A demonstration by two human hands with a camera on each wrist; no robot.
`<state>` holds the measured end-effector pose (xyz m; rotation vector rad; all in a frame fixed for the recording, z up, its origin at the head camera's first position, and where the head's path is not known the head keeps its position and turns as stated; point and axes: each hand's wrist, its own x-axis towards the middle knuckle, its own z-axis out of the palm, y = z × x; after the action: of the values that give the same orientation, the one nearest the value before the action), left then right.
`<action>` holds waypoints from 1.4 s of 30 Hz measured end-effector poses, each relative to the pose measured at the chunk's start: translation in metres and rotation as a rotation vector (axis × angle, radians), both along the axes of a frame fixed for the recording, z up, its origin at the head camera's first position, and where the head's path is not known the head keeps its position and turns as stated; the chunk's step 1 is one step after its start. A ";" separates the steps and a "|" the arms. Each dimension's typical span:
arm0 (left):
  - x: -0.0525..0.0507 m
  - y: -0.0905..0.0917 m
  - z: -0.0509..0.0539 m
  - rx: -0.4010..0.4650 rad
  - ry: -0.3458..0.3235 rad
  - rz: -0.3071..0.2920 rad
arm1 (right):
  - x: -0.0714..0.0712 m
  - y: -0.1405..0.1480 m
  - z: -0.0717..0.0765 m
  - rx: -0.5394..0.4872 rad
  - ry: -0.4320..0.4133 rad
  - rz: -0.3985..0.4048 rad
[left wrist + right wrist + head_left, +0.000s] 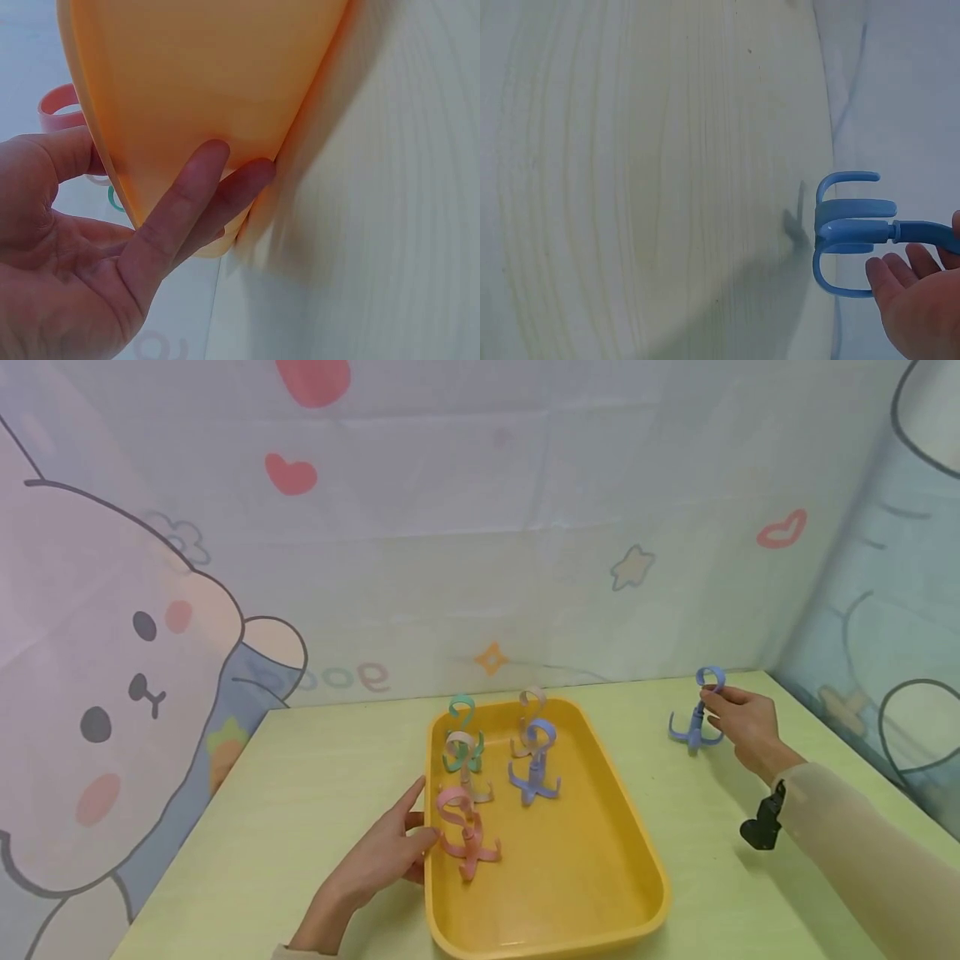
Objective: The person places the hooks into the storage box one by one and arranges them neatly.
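Note:
My right hand (744,727) pinches a blue multi-prong hook hanger (695,732) by its curved top, upright at the table's far right. In the right wrist view the blue hanger (855,229) points its prongs toward the table; I cannot tell whether it touches. My left hand (382,852) holds the left rim of a yellow tray (633,835), thumb over the edge and fingers along the outer wall (202,67). Standing in the tray are a pink hanger (471,843), a second blue hanger (536,777), a teal hanger (453,762) and two pale hangers, the nearer one (467,777) partly hidden.
The tray stands on a pale wood-grain table (315,793). A printed cloth (450,568) hangs behind the table and along the right side. A black device (765,822) is strapped at the right wrist.

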<state>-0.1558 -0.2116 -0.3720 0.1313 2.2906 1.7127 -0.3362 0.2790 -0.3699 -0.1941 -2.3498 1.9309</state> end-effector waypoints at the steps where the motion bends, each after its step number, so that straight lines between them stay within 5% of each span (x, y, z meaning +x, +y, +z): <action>1: 0.000 0.000 0.000 -0.002 0.001 0.001 | 0.000 0.000 -0.001 -0.025 0.017 0.017; 11: 0.001 0.000 -0.001 -0.006 0.004 0.006 | 0.014 -0.008 0.003 -0.375 0.110 0.142; 42: -0.001 0.001 -0.001 0.008 0.006 -0.001 | 0.035 -0.021 0.013 -0.410 0.159 0.265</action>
<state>-0.1566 -0.2108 -0.3729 0.1390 2.2879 1.7234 -0.3017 0.2577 -0.3568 0.2486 -1.9385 2.4331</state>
